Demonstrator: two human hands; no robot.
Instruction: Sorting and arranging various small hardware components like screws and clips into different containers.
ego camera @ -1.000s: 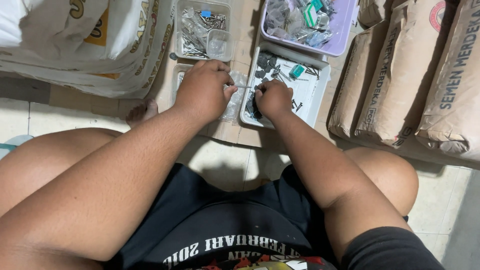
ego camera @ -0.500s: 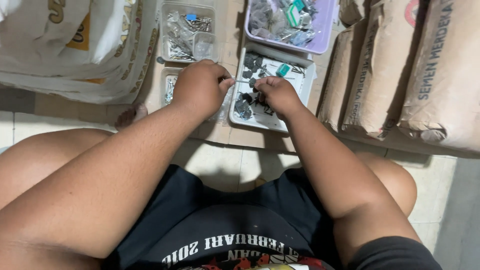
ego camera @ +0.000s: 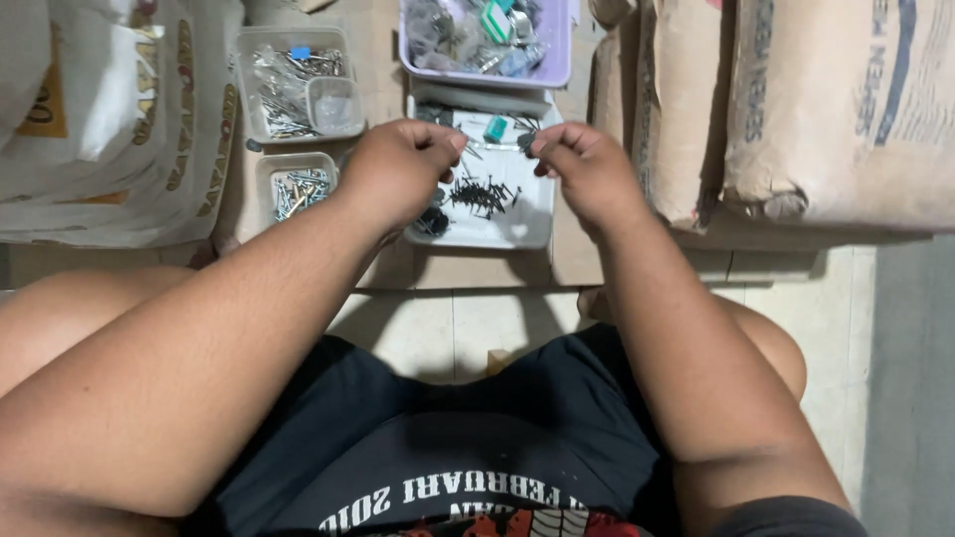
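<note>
Pinched item between hands indistinct

Floor is pale square tile with dark grout lines, partly in shadow. A strip of grey concrete floor runs down the right edge. Flat brown cardboard sheet lies on the tile along the top half of the view. Brown paper cement sacks are stacked at the upper right, ends facing in, one corner torn. White woven plastic sacks with yellow and dark print are piled at the upper left. No wall, window or furniture in view. Light is even and soft, from above, slightly warm.
</note>
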